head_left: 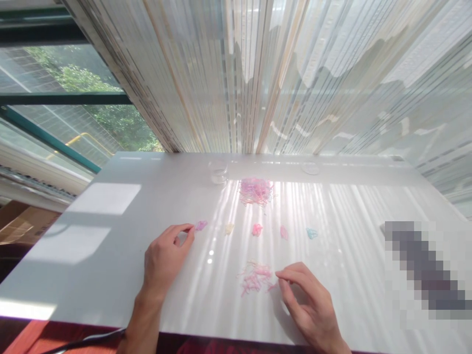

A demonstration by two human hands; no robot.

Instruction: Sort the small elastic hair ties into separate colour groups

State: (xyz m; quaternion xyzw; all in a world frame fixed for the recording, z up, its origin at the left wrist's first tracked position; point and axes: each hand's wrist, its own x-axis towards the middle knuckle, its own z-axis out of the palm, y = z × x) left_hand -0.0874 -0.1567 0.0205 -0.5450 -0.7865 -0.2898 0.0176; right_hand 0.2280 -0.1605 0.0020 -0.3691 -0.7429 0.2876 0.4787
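My left hand (165,258) is closed in a pinch at the edge of a small purple heap of rubber bands (201,225). Whatever its fingertips hold is too small to make out. Thumb and forefinger of my right hand (309,305) come together at the right edge of a loose pink and pale pile of rubber bands (256,278). Anything between them cannot be made out. In a row to the right of the purple heap lie little heaps: yellow (229,228), red-pink (257,229), light pink (283,232) and teal (311,233).
A larger mixed pile of bands (255,191) lies farther back on the white table (110,265). Behind the row stand a clear round container (219,173) and a clear lid (310,168). A blurred-out dark object (427,270) lies at right. Striped curtains (239,73) hang along the far edge.
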